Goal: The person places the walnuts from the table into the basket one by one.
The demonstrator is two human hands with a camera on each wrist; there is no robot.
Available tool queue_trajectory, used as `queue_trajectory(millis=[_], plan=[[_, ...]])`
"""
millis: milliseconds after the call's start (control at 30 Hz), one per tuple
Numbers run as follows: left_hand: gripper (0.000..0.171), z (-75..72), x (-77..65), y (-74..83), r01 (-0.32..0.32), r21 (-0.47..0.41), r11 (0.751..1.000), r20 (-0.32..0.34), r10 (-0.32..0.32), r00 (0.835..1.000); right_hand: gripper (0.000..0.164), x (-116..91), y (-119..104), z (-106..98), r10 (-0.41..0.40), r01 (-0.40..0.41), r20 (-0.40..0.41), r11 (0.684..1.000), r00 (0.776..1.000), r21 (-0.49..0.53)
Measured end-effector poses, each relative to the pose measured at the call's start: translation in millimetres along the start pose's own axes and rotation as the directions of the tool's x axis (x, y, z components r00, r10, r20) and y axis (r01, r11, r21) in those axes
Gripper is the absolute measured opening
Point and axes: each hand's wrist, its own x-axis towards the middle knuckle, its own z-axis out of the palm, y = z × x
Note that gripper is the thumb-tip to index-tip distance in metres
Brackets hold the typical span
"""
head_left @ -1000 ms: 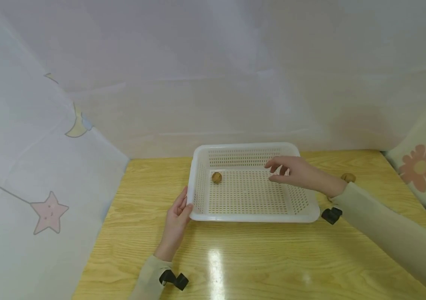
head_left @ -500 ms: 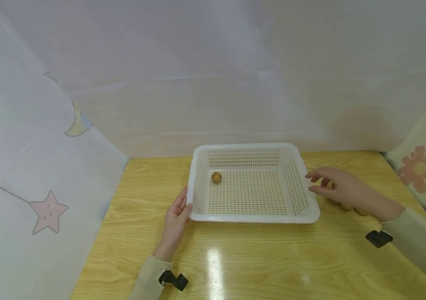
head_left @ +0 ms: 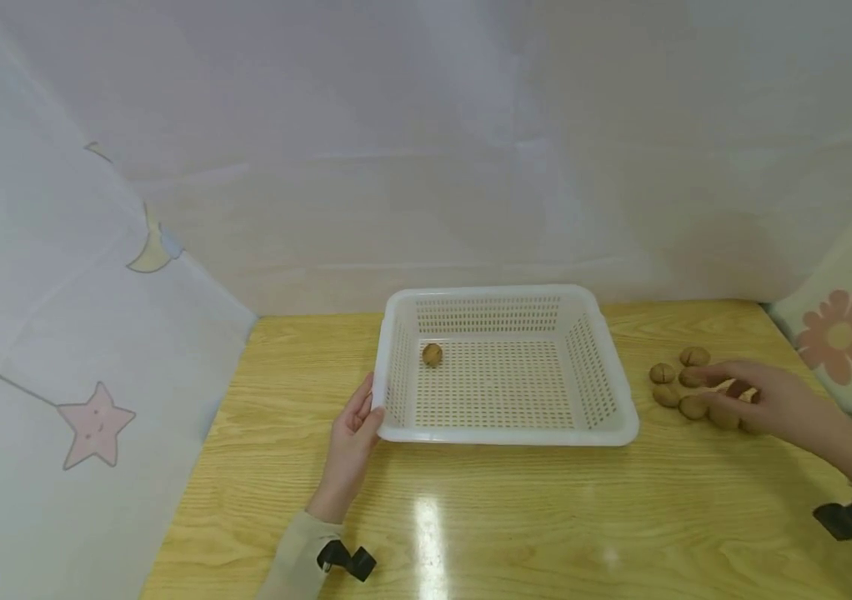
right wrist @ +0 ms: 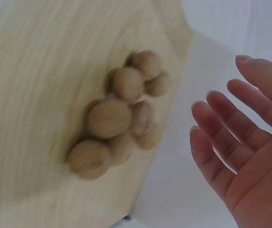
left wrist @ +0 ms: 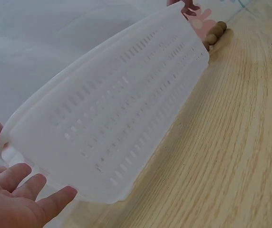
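Observation:
A white plastic basket (head_left: 501,436) with slotted walls stands on the table, and one walnut (head_left: 432,355) lies in its back left part. My left hand (head_left: 352,442) grips the basket's left rim, thumb on top and fingers outside; the left wrist view shows the thumb over the rim and the fingers (left wrist: 55,202) below it. To the right of the basket several walnuts (head_left: 664,395) lie in a group. My right hand (head_left: 779,404) hovers over that group with loosely bent fingers. In the right wrist view nothing is held, and the walnuts (right wrist: 110,118) lie apart from the fingertips.
The wooden table (head_left: 516,517) extends in front of the basket and to both sides. Behind it hangs a pale cloth backdrop (head_left: 426,208), with printed side panels at left and right.
My right hand has moved right, from above the basket past its right rim to the walnut group, which it uncovers in part. The left hand and basket stay put.

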Motion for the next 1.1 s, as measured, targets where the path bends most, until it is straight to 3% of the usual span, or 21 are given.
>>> queue_trajectory(millis=[167, 333, 467, 633, 833, 1100], plan=[[0.060, -2.6, -5.8, -2.9, 0.030, 0.015, 0.999, -0.021, -0.029, 0.999, 0.033, -25.3, 29.9, 9.6, 0.095, -0.095, 0.047, 0.995, 0.994, -0.015], [0.059, -3.3, -12.6, -7.1, 0.050, 0.033, 0.998, 0.003, -0.050, 0.999, 0.037, -60.4, 60.0, 27.1, 0.109, -0.109, 0.005, 0.993, 0.994, -0.050], [0.060, -1.0, -11.6, -8.1, 0.045, 0.025, 0.999, 0.024, -0.046, 0.999, 0.041, -75.3, 78.6, 33.9, 0.119, -0.120, -0.018, 0.990, 0.993, -0.069], [0.060, 0.2, -8.4, -7.5, 0.046, 0.013, 0.999, 0.004, -0.046, 0.999, 0.043, -80.1, 93.3, 40.5, 0.100, -0.101, -0.043, 0.995, 0.994, -0.027], [0.060, 0.1, -4.0, -6.3, 0.028, 0.019, 0.999, -0.004, -0.028, 1.000, 0.047, -76.7, 99.4, 41.9, 0.147, -0.147, 0.007, 0.988, 0.989, 0.043], [0.059, -0.8, -0.8, -5.1, 0.019, 0.025, 1.000, -0.013, -0.018, 1.000, 0.042, -60.9, 99.2, 39.1, 0.178, -0.179, 0.053, 0.984, 0.983, 0.008]])
